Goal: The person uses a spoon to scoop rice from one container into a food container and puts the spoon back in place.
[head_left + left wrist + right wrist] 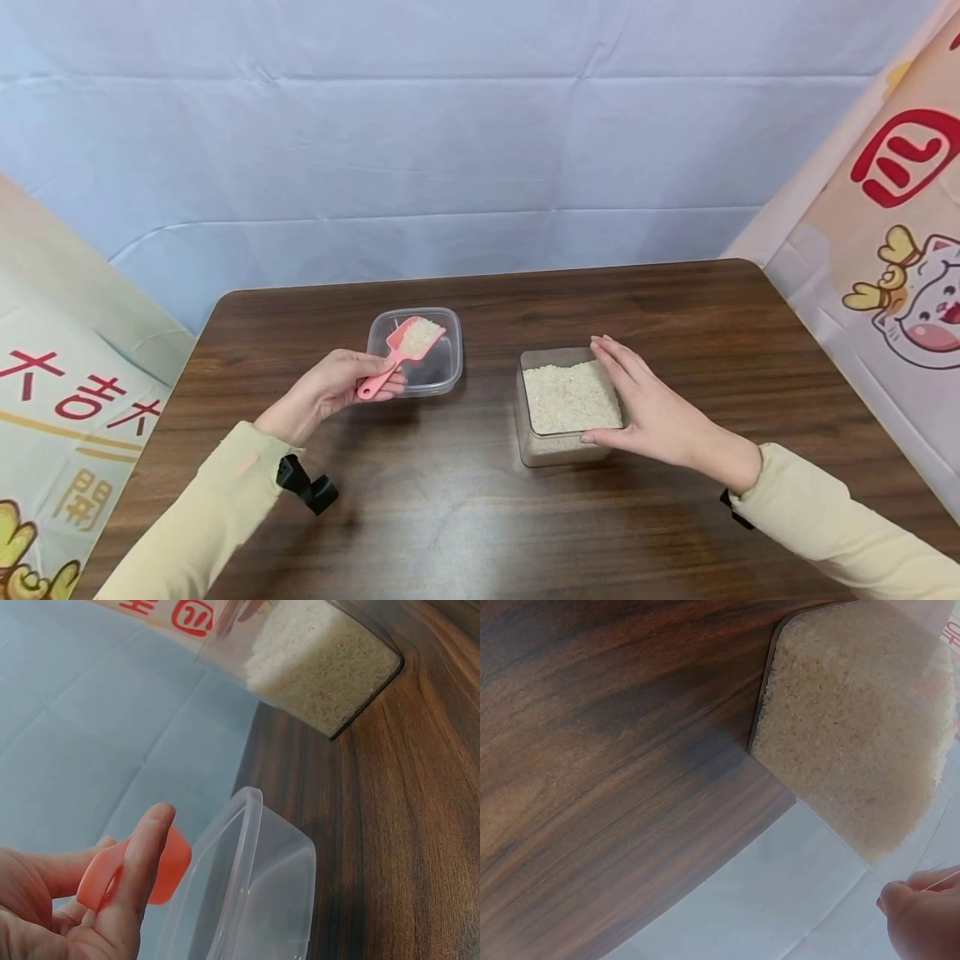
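A pink scoop (pixel 377 382) loaded with white rice is held by its handle in my left hand (pixel 339 385). The scoop's pan hangs over a clear plastic container (pixel 453 362) at the left of the table; no rice shows inside it. In the left wrist view, thumb and fingers pinch the scoop (pixel 174 862) beside the container's rim (pixel 251 817). My right hand (pixel 663 417) grips the right side of a transparent square box (pixel 534 454), thumb at the front rim and fingers at the back corner. Rice (pixel 572 400) fills most of that box.
The dark wooden table (pixel 465 525) has rounded far corners. A pale cloth (pixel 450 150) hangs behind it, with printed banners (pixel 900 275) at the sides. Black wrist mounts (pixel 307 487) sit at the cuffs of both sleeves.
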{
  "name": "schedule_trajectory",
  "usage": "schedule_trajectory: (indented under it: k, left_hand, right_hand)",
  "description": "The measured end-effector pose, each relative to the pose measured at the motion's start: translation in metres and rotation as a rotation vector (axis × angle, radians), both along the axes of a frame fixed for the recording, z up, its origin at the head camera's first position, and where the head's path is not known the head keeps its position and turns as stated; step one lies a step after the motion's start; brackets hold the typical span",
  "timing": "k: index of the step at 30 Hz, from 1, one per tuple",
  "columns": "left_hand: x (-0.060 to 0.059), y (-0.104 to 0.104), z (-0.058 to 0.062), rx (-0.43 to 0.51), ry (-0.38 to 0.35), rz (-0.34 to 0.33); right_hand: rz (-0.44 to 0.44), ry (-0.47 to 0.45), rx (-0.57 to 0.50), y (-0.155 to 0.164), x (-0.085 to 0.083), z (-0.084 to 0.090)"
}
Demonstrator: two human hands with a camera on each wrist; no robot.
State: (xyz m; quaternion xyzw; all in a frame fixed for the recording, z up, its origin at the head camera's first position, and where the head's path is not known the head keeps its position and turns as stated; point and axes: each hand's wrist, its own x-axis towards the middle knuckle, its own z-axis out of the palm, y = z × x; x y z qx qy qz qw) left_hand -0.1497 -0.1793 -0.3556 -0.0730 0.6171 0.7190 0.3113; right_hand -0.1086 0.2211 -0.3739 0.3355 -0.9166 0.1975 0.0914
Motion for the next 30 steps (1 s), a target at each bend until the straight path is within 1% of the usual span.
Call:
schedule_trajectory:
  k: [5,13,30]
  left_hand:
    - [-0.0006,0.0011,-0.0005,0.007,-0.007,0.014]
    - [-0.0013,0.0,-0.001,0.008,-0.005,-0.015]
    - [-0.0035,0.0012,-0.0017,-0.016,-0.012,-0.002]
  right_hand:
    - [0.002,0.007,-0.001,0.0002,-0.0001,-0.0001]
    - [0.004,0.012,-0.002,-0.0001,-0.0005,-0.0002]
    - [0.007,0.012,-0.003,0.0005,-0.0003,-0.0008]
